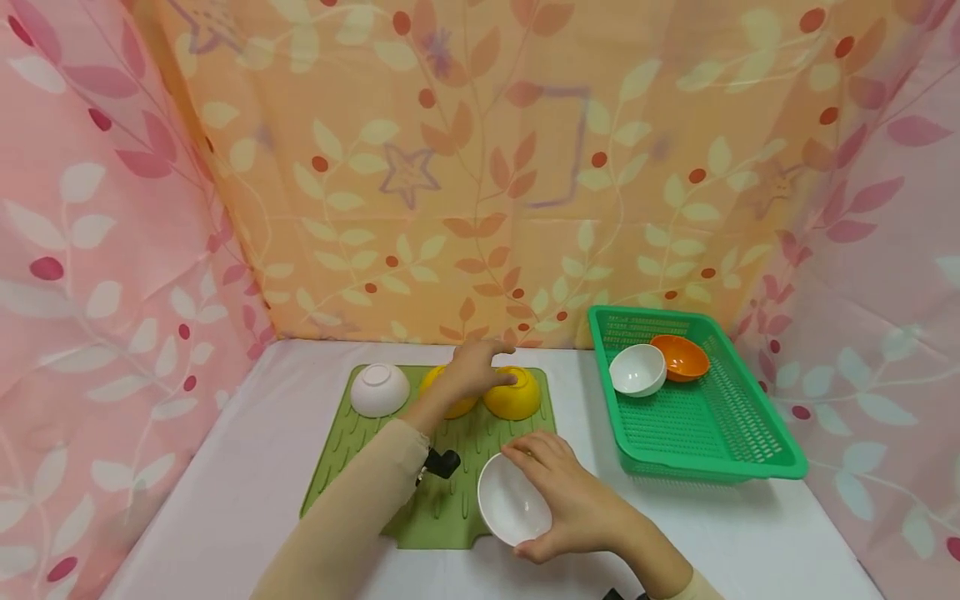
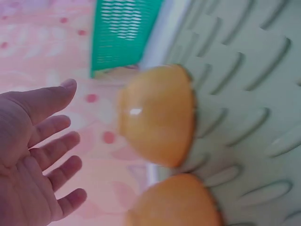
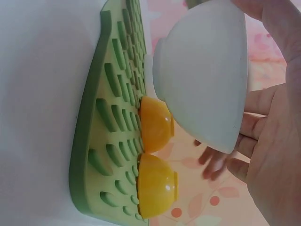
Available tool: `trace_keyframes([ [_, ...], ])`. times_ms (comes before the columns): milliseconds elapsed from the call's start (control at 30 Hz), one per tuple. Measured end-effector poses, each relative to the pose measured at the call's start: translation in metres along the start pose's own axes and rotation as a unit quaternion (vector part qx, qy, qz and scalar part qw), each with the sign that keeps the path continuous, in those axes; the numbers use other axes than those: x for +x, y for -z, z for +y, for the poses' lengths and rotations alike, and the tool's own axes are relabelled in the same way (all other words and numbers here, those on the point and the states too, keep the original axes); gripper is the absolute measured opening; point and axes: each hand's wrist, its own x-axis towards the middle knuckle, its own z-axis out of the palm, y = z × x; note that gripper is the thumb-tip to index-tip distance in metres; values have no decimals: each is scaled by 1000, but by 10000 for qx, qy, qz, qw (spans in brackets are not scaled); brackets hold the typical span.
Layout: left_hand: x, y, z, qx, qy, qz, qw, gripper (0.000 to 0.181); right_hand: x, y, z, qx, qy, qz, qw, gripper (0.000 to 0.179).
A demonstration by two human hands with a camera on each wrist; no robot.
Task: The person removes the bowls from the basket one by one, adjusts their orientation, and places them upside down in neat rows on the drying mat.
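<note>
My right hand (image 1: 581, 504) grips a white bowl (image 1: 510, 500) by its rim, the bowl tipped on its side over the mat's near right corner. In the right wrist view the same white bowl (image 3: 202, 75) shows its outside and foot ring. My left hand (image 1: 476, 371) hovers over two upside-down yellow bowls, the right one (image 1: 517, 402) and the left one (image 1: 459, 408), which is partly hidden by the arm. The left wrist view shows that hand (image 2: 33, 155) holding nothing, fingers spread and apart from the bowls. Another white bowl (image 1: 380, 392) sits upside down at the mat's far left.
A green ridged drying mat (image 1: 341, 467) lies on the white-covered table (image 1: 217, 467). To the right stands a green basket (image 1: 675, 462) holding a white bowl (image 1: 637, 371) and an orange bowl (image 1: 686, 360). Patterned cloth (image 1: 465, 167) encloses the back and both sides.
</note>
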Motion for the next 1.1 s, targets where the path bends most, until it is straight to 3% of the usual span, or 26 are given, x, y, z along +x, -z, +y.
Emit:
trace_keyframes([
  [100, -13, 20, 8, -219, -123, -58, 9997, 57, -1, -2, 1, 1, -32, 19, 10000, 109],
  [233, -37, 43, 25, -321, -625, -126, 9975, 56, -6, -2, 5, -69, -74, 84, 9999, 111],
  [367, -80, 62, 44, -341, -1161, -52, 9926, 52, -8, -3, 8, -138, -83, 207, 9997, 111],
  [467, -113, 68, 53, -659, -1196, 58, 9906, 49, -6, -2, 11, -191, -49, 309, 9993, 111],
  [633, -153, 57, 52, -1168, -1010, 194, 9878, 49, -2, 0, 16, -268, -62, 433, 9987, 111],
  [800, -178, 30, 38, -1473, -306, 169, 9885, 59, 0, 1, 17, -249, -143, 473, 9985, 111],
  [900, -184, 16, 29, -1658, 17, 80, 9861, 68, -1, 1, 18, -254, -186, 491, 9983, 112],
  [1100, -179, -3, 20, -2193, 198, -313, 9749, 75, -2, 3, 21, -275, -291, 605, 9974, 113],
])
